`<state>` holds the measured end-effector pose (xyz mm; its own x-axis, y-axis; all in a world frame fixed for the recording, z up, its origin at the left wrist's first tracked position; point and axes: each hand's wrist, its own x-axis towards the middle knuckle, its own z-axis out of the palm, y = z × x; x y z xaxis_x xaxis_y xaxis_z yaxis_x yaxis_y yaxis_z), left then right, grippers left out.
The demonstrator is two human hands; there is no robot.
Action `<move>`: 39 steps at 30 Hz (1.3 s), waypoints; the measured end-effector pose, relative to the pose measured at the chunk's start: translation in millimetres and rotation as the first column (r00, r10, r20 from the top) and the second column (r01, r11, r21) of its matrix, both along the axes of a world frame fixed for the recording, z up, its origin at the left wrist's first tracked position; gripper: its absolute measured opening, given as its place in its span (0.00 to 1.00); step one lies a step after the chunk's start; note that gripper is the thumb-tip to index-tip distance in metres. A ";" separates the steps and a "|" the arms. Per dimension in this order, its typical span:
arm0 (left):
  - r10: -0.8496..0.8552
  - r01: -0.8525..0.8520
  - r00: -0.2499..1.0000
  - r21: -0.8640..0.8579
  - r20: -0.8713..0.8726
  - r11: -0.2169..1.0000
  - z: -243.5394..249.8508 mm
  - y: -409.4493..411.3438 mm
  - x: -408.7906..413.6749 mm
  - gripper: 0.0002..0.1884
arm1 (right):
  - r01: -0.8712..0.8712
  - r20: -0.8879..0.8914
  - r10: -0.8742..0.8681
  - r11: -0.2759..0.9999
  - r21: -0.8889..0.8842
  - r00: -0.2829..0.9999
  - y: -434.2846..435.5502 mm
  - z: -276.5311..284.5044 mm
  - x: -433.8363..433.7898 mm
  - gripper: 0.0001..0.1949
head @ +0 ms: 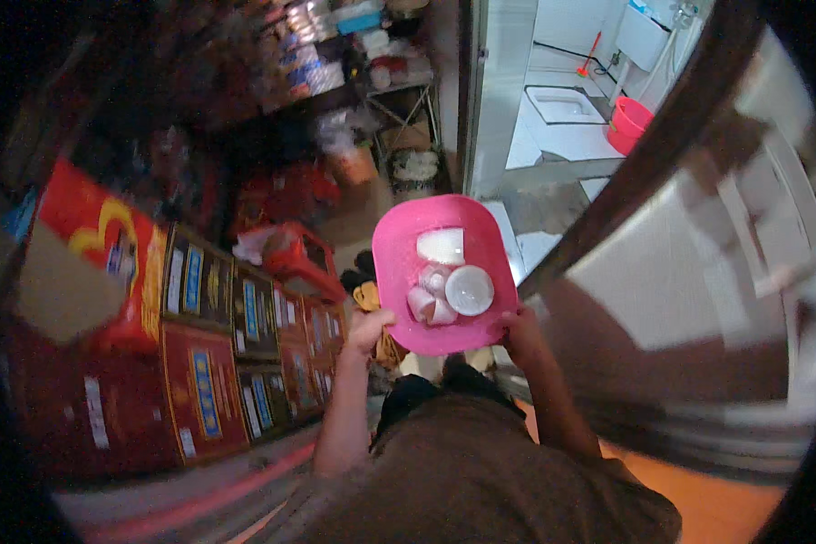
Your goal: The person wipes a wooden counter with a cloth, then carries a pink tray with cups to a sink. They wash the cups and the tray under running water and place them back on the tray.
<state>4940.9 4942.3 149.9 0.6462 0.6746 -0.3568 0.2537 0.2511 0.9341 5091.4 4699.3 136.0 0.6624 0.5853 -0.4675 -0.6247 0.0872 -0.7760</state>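
Before my body I carry a pink plastic basin (pixel 394 245) with rounded corners. My left hand (pixel 370 328) grips its near left rim, and my right hand (pixel 520 333) grips the near right rim. Inside lie several whitish cups: a white cup (pixel 440 245) on its side at the far end, a round pale cup (pixel 470 291) at the right, and smaller cups (pixel 430 304) clustered at the left. Blur hides the exact make of the smaller ones. Parts of both hands' fingers are hidden beneath the rim.
Stacked cartons (pixel 200 381) line the left side, with a red plastic stool (pixel 306 262) beyond them. Ahead right, a doorway opens on a tiled washroom with a squat toilet (pixel 566 105) and a red bucket (pixel 629 126). A dark door frame (pixel 642 163) runs along the right.
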 end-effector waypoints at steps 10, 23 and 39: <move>-0.430 0.437 0.899 -0.113 0.084 0.892 -0.5 135.3 237.0 0.20 | 0.352 0.105 -0.353 0.936 0.028 0.930 95.2 -64.8 133.0 0.16; -0.919 0.929 0.369 -0.101 0.139 0.357 -127.2 178.7 627.9 0.26 | 0.809 0.017 -0.816 0.575 0.120 0.577 133.4 10.6 293.0 0.13; -0.955 0.984 0.171 -0.088 0.244 0.154 62.3 -135.3 952.2 0.28 | 0.965 0.179 -0.951 0.262 0.023 0.254 -99.3 49.5 614.2 0.16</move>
